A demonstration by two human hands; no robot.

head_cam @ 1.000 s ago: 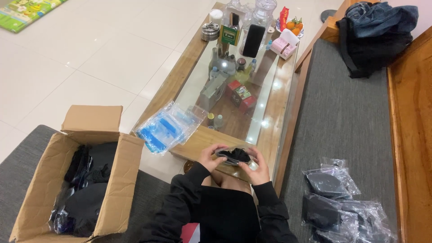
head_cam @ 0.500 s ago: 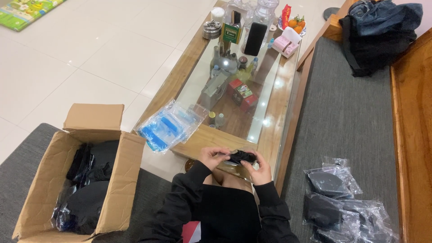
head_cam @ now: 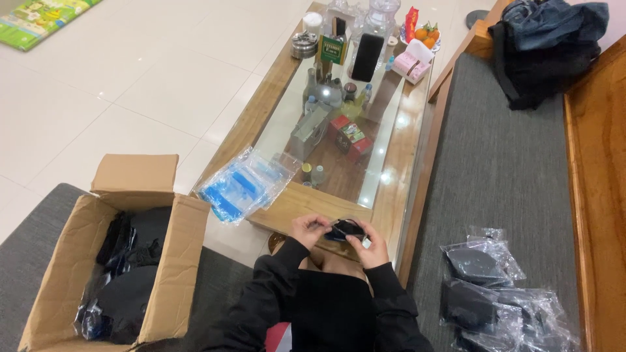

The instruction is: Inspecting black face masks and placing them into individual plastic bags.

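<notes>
Left hand (head_cam: pixel 309 229): fingers closed on small black item (head_cam: pixel 343 229).
Right hand (head_cam: pixel 368 246): pinching same item.
Change: grip unchanged; item held slightly farther right.

Cardboard box (head_cam: pixel 156 261) left, table (head_cam: pixel 417 156) ahead, bagged items (head_cam: pixel 495 293) right

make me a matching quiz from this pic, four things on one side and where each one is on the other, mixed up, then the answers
Things:
1. cardboard box
2. small black item
3. stack of blue-and-clear plastic bags
4. bagged dark items

Places:
A. on the grey bench cushion, to the person's right
B. on the near corner of the glass-topped table
C. on the floor to the person's left, flaps open
D. held between the left hand and right hand

Pairs: 1-C, 2-D, 3-B, 4-A
</notes>
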